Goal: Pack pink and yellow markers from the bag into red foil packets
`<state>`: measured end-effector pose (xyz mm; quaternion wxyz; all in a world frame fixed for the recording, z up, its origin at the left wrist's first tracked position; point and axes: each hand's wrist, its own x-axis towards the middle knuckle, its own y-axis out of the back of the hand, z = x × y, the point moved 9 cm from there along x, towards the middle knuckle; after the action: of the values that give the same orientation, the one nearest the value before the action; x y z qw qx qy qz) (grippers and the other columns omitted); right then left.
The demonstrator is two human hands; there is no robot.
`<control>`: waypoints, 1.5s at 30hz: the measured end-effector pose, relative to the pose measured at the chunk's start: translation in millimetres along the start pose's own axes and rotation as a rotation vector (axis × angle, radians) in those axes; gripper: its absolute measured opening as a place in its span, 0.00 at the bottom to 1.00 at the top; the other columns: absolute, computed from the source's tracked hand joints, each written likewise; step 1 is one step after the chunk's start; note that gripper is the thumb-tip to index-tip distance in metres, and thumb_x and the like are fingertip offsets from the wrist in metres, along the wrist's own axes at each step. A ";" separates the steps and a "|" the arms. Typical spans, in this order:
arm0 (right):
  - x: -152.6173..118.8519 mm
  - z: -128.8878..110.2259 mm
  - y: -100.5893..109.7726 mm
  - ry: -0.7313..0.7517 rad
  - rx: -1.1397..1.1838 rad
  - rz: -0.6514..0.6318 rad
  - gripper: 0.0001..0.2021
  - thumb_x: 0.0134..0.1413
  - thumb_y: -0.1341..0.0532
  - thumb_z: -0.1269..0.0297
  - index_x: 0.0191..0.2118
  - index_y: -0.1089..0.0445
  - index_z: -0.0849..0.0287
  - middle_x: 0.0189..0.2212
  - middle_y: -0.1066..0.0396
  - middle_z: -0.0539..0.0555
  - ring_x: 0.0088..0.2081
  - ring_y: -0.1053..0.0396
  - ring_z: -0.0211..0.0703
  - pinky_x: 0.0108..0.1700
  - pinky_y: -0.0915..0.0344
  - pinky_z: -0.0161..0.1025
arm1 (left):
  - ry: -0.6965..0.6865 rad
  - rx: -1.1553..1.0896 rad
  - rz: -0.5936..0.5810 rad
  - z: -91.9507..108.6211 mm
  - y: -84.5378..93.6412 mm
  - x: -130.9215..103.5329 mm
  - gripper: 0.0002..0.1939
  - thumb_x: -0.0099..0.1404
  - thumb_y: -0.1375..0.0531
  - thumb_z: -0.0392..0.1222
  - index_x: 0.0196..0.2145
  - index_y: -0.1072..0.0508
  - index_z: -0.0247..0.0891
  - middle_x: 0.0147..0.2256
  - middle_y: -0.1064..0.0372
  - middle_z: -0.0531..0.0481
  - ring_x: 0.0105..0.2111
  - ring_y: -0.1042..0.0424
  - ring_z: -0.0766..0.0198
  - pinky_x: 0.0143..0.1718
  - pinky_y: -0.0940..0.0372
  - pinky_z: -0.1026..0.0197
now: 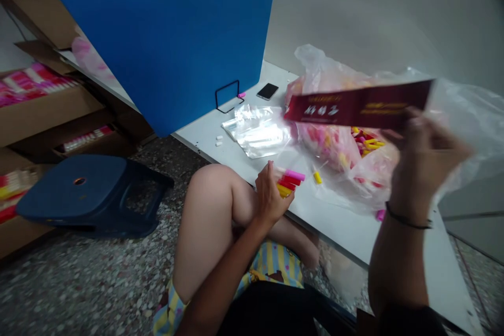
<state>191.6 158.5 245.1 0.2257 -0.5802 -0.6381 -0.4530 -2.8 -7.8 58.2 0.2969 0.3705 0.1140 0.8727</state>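
The dark red strip is long and flat, with white characters on its left part and yellowish lettering on both parts; it is a little blurred. It is in the air over the plastic bag, slightly tilted, its right end higher. The right hand pinches it near this right end, with thumb and fingers closed together, although blur hides their exact contact. The left hand curls its fingers around several coloured sticks, pink, red and yellow, whose ends point to the right.

The bag is whitish, crumpled and half see-through; small yellow and red pieces show in its opening. The strip covers part of the bag from view. One yellow piece lies in front of the bag. To its left are shiny transparent pouches, and behind these are a phone and a black wire stand beside the blue panel.

The panel limits the left side of the white table, and a grey wall stands behind the bag. The front edge runs diagonally, close to the left hand and the bent knee. Between this edge and the bag, a strip of tabletop stays visible.
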 end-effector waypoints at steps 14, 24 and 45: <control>-152.1 -9.2 -122.2 -0.630 0.352 -0.256 0.16 0.59 0.44 0.53 0.39 0.25 0.60 0.36 0.25 0.57 0.39 0.27 0.47 0.44 0.31 0.45 | 0.158 -0.282 -0.050 -4.4 -5.5 -7.0 0.60 0.50 0.31 0.50 0.66 0.67 0.39 0.59 0.48 0.34 0.60 0.47 0.46 0.60 0.48 0.43; -143.7 -13.5 -99.9 -0.527 0.597 -0.039 0.13 0.57 0.43 0.57 0.36 0.25 0.58 0.38 0.25 0.56 0.43 0.28 0.49 0.48 0.34 0.46 | 0.466 -0.936 -0.204 -0.4 -4.5 11.0 0.11 0.61 0.41 0.46 0.38 0.30 0.37 0.36 0.31 0.49 0.39 0.32 0.62 0.44 0.38 0.63; -156.8 -7.4 -64.4 -0.427 0.341 -0.014 0.13 0.61 0.46 0.63 0.38 0.24 0.58 0.40 0.24 0.55 0.44 0.28 0.48 0.50 0.34 0.46 | 0.413 -0.939 -0.414 12.5 -30.2 5.1 0.14 0.60 0.39 0.44 0.43 0.29 0.36 0.43 0.31 0.45 0.46 0.33 0.58 0.47 0.38 0.60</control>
<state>164.2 73.7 100.8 0.1774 -0.6117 -0.7423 -0.2082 16.4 19.0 57.2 0.5672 -0.0107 -0.1608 0.8077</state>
